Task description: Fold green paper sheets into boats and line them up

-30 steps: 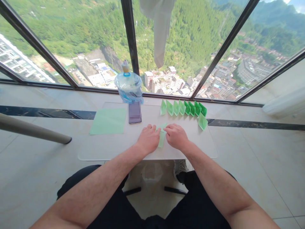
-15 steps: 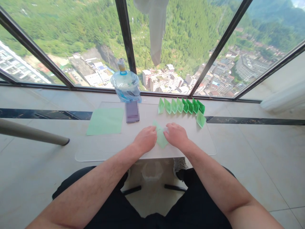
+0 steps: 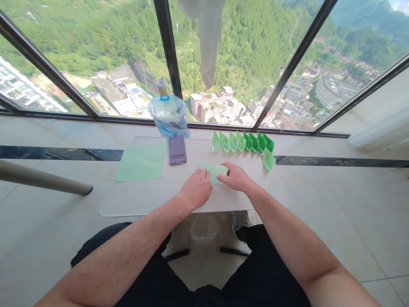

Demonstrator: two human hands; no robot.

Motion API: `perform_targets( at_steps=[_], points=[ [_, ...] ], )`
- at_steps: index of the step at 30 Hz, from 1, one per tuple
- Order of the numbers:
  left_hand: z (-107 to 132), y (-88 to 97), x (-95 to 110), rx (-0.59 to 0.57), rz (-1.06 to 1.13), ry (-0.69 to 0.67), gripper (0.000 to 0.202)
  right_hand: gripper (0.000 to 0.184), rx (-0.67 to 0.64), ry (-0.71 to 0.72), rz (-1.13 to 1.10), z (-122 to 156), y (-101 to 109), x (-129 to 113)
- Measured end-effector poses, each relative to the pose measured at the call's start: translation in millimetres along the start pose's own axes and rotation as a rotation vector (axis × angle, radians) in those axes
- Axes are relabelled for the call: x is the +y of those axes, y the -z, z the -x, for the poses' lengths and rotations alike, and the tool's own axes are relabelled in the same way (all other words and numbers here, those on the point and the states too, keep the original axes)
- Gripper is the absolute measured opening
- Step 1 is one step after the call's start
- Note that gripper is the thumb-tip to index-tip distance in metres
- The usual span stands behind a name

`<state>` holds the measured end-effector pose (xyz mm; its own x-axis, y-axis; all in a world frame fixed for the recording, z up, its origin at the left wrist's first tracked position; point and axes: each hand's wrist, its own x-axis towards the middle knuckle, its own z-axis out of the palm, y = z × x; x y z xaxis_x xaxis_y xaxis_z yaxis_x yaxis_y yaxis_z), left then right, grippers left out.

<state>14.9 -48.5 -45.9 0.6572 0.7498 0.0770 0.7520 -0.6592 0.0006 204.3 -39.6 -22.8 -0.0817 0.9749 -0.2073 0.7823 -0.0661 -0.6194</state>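
A light green piece of folded paper [image 3: 216,171] lies near the middle of the small white table [image 3: 137,198], its long side running left to right. My left hand [image 3: 196,187] rests on its left part, fingers bent together and pressing it; the fingertips partly cover the paper. At its right end my right hand [image 3: 236,176] pinches the paper between thumb and fingers. Behind my right hand stands a row of several folded green paper pieces [image 3: 240,141], pale at the left and darker at the right. One more pale folded piece [image 3: 268,160] sits in front of the row's right end.
A flat light green sheet [image 3: 140,163] lies at the table's left. Beside it is a phone-like rectangle [image 3: 177,150], blurred over. A large clear water bottle [image 3: 168,111] stands behind, near the window. A grey pole [image 3: 44,177] slants over the floor at left.
The paper has turned from a diamond pointing toward me to a long shape lying sideways. My left hand has flattened onto it, and my right hand has opened wider around its right end.
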Motion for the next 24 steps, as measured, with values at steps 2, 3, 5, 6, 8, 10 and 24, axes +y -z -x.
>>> perform_targets(
  at_steps=[2,3,5,6,8,10,24],
  points=[
    [0.1,0.6,0.1,-0.012,0.016,0.064,0.044,0.072,-0.017,0.043,-0.123,-1.4,4.1,4.3],
    [0.2,1.0,0.0,-0.016,0.018,0.081,0.047,0.079,-0.042,0.069,-0.189,-2.2,6.1,7.3],
    [0.6,1.8,-0.3,-0.02,0.008,0.085,0.05,0.084,-0.119,0.138,-0.296,-4.1,9.5,15.2],
    [0.9,2.4,-0.5,-0.019,0.001,0.073,0.049,0.081,-0.15,0.182,-0.307,-5.4,10.6,19.8],
    [1.6,3.7,-1.1,-0.016,-0.011,0.037,0.045,0.068,-0.152,0.27,-0.221,-8.4,11.5,29.2],
    [2.4,5.3,-1.7,-0.023,-0.013,-0.008,0.037,0.055,-0.098,0.317,-0.093,-12.1,11.1,37.5],
    [3.8,15.1,-3.6,-0.047,-0.001,-0.111,0.031,0.022,-0.024,0.536,0.182,-10.5,14.8,34.2]
  ],
)
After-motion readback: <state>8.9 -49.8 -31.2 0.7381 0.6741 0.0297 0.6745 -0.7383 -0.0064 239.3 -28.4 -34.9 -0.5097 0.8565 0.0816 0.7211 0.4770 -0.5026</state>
